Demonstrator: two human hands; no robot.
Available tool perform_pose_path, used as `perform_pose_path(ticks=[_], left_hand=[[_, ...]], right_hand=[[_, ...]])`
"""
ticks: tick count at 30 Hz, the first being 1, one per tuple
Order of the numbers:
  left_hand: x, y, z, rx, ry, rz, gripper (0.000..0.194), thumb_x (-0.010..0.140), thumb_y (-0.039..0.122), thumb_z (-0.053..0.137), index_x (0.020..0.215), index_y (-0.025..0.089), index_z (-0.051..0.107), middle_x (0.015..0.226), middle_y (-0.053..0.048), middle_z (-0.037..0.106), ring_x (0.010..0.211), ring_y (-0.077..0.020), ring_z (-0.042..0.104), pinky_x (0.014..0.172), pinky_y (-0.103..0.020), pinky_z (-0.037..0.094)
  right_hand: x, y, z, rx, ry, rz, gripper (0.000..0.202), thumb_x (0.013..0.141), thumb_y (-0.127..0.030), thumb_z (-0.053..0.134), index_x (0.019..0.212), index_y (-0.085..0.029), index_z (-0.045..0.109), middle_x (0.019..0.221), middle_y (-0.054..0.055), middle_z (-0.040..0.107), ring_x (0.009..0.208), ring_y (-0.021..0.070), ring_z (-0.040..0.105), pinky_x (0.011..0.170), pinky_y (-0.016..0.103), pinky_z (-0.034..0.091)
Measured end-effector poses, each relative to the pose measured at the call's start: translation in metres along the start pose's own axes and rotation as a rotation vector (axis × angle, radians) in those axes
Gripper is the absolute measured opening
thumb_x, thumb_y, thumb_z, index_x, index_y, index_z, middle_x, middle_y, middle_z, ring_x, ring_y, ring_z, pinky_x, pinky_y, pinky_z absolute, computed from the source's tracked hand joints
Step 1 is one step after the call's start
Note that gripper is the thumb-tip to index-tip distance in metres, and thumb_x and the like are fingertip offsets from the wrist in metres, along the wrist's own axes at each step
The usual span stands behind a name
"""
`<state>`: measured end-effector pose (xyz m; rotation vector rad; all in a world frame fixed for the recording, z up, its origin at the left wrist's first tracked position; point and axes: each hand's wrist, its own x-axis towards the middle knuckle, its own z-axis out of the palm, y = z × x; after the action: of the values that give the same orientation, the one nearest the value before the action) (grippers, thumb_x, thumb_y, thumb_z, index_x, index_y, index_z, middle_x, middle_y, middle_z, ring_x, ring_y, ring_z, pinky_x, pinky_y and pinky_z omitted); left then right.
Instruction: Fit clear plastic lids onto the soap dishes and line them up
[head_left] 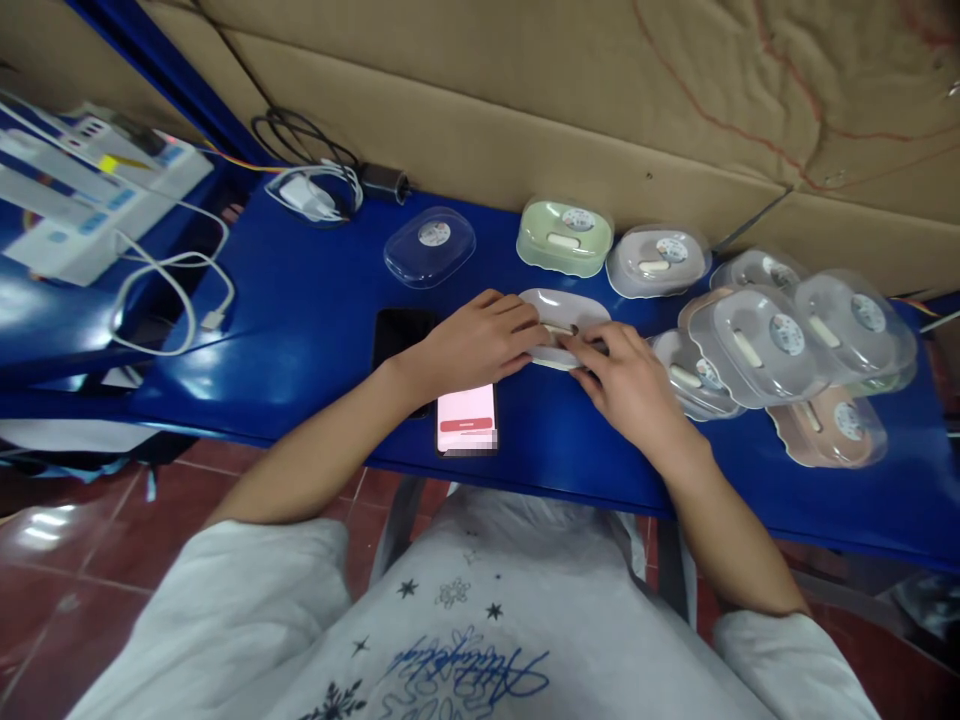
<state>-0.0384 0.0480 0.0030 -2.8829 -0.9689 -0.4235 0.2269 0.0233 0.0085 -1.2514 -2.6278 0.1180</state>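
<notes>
On the blue table, a pale grey oval soap dish [562, 302] lies without a lid between my two hands. My left hand [487, 340] has its fingers bent over the dish's left side. From the right, my right hand [619, 375] grips the near right edge, its fingertips reaching inside. A small whitish bar in the dish is partly covered by the fingers. A clear lid [431, 262] with a round sticker rests behind my left hand. Under my left wrist are a phone with a lit pink screen [465, 408] and a dark phone [391, 335].
Behind the dish stand a lidded green soap dish [540, 240] and a lidded grey one [634, 280]. Several more lidded dishes [757, 375] are piled at the right. To the left lie a white charger [307, 198], a white cable [187, 300] and power strips [67, 245]. Cardboard [480, 100] lines the back.
</notes>
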Motion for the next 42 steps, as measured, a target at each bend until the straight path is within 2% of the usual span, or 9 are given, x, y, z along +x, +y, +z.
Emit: perform_pose_path(ticks=[6,9,12,17,24,29,34,39,42], left_hand=[[-0.002,-0.013,-0.001,-0.090,0.039,-0.071,0.022,0.107,0.035,0.061,0.119,0.019,0.070,0.124,-0.011,0.075,0.117,-0.0295,0.070,0.101,-0.044,0.054],[-0.008,-0.032,-0.007,-0.056,0.145,-0.392,0.033,0.106,0.039,0.061,0.134,0.023,0.067,0.141,-0.013,0.068,0.133,-0.0352,0.064,0.111,-0.052,0.050],[-0.019,-0.056,-0.009,0.013,0.127,-0.759,0.058,0.098,0.040,0.070,0.153,0.025,0.057,0.161,-0.019,0.053,0.148,-0.0449,0.051,0.117,-0.062,0.045],[-0.033,-0.085,-0.001,-0.060,0.041,-0.966,0.061,0.092,0.037,0.076,0.150,0.023,0.062,0.156,-0.018,0.059,0.141,-0.0459,0.059,0.118,-0.063,0.046],[-0.027,-0.090,0.002,-0.401,0.373,-0.848,0.037,0.090,0.047,0.079,0.118,0.023,0.075,0.122,-0.007,0.079,0.114,-0.0273,0.073,0.109,-0.044,0.056],[-0.014,-0.072,0.006,-0.636,0.460,-0.756,0.041,0.091,0.055,0.080,0.111,0.020,0.072,0.114,-0.007,0.079,0.103,-0.0215,0.076,0.091,-0.034,0.063],[-0.005,-0.045,0.006,-0.737,0.412,-0.644,0.045,0.092,0.060,0.080,0.115,0.022,0.069,0.118,-0.007,0.078,0.107,-0.0220,0.076,0.082,-0.030,0.063],[-0.003,-0.026,0.002,-0.534,0.231,-0.374,0.032,0.102,0.046,0.069,0.123,0.022,0.071,0.130,-0.009,0.075,0.123,-0.0248,0.071,0.107,-0.041,0.056],[-0.003,-0.014,0.004,-0.330,0.096,-0.211,0.039,0.104,0.035,0.066,0.141,0.022,0.063,0.148,-0.015,0.066,0.139,-0.0312,0.062,0.118,-0.052,0.047]], right_hand=[[0.003,-0.004,0.008,-0.051,-0.024,0.013,0.047,0.107,-0.015,0.052,0.152,-0.019,0.067,0.132,0.017,0.070,0.126,0.0337,0.063,0.109,0.050,0.057],[0.001,-0.002,0.008,-0.057,-0.019,0.001,0.050,0.107,-0.016,0.053,0.156,-0.017,0.062,0.141,0.018,0.068,0.133,0.0343,0.062,0.116,0.054,0.052],[0.000,-0.001,0.009,-0.059,-0.020,-0.020,0.050,0.108,-0.019,0.053,0.158,-0.014,0.058,0.150,0.019,0.065,0.144,0.0347,0.058,0.128,0.060,0.040],[-0.001,-0.001,0.005,-0.049,0.051,-0.001,0.056,0.109,-0.026,0.053,0.165,-0.016,0.048,0.174,0.021,0.042,0.160,0.0386,0.041,0.132,0.065,0.032],[0.000,0.001,-0.001,0.024,0.078,0.092,0.064,0.109,-0.030,0.052,0.170,-0.020,0.038,0.175,0.023,0.038,0.158,0.0435,0.043,0.125,0.068,0.041],[0.002,0.002,0.008,0.170,0.107,0.176,0.078,0.107,-0.034,0.055,0.175,-0.020,0.021,0.179,0.024,0.025,0.165,0.0441,0.033,0.127,0.068,0.042],[0.003,0.007,0.022,0.286,0.111,0.294,0.088,0.105,-0.038,0.059,0.176,-0.020,0.011,0.178,0.025,0.026,0.166,0.0421,0.033,0.127,0.067,0.044],[0.005,0.007,0.023,0.298,0.103,0.278,0.091,0.104,-0.035,0.059,0.177,-0.021,0.005,0.178,0.023,0.026,0.165,0.0402,0.034,0.125,0.064,0.048],[0.005,0.004,0.021,0.255,0.100,0.282,0.083,0.105,-0.033,0.058,0.175,-0.020,0.016,0.178,0.024,0.024,0.167,0.0414,0.030,0.125,0.064,0.047]])
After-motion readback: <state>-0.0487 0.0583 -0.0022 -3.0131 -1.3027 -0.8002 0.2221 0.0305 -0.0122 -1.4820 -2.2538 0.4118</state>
